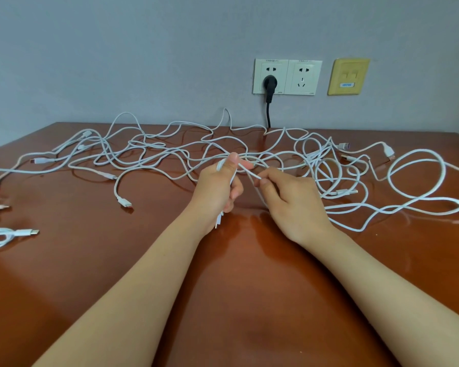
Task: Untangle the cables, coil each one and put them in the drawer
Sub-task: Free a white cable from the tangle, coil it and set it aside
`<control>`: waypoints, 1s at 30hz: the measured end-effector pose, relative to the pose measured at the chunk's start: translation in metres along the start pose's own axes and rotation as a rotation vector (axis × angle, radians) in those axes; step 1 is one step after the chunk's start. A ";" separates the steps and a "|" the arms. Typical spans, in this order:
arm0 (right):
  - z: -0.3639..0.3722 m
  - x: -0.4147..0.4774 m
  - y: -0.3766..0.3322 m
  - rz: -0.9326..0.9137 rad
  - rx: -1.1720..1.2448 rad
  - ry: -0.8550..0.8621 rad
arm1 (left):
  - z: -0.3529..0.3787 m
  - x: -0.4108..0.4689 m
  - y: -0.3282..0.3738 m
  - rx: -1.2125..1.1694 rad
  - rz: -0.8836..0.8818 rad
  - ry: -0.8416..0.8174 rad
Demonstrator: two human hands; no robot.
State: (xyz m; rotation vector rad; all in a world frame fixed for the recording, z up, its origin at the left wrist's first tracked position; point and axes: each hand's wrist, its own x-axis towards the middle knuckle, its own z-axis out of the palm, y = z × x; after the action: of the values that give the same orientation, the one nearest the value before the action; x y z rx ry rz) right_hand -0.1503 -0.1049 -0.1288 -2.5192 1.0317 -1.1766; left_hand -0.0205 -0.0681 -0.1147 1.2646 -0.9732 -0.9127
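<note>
Several white cables (154, 152) lie tangled across the far half of the brown table (236, 300). My left hand (217, 192) grips one white cable (251, 174), thumb on top, and a plug end hangs out below its palm. My right hand (289, 197) pinches the same cable just to the right, a short taut stretch running between the two hands. A thicker white cable (416, 181) forms a big loop at the right. No drawer is in view.
A small coiled white cable (0, 237) with a plug lies near the left edge, below other plug ends. On the grey wall are two sockets (286, 76), a black plug (269, 84) with its cord dropping behind the table, and a yellowed data plate (348, 76).
</note>
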 end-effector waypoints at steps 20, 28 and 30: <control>-0.006 0.006 -0.003 0.370 0.657 -0.051 | -0.011 0.005 0.004 -0.199 -0.143 0.067; -0.007 0.003 -0.008 0.288 0.584 -0.217 | 0.004 0.001 -0.002 0.269 -0.025 -0.095; -0.009 0.004 -0.009 0.291 0.609 -0.239 | 0.007 -0.001 -0.001 0.255 -0.025 -0.139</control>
State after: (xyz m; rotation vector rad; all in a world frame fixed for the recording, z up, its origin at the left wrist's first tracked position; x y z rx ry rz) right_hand -0.1503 -0.0992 -0.1165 -1.9034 0.7907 -0.9022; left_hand -0.0275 -0.0695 -0.1157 1.4437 -1.2160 -0.9266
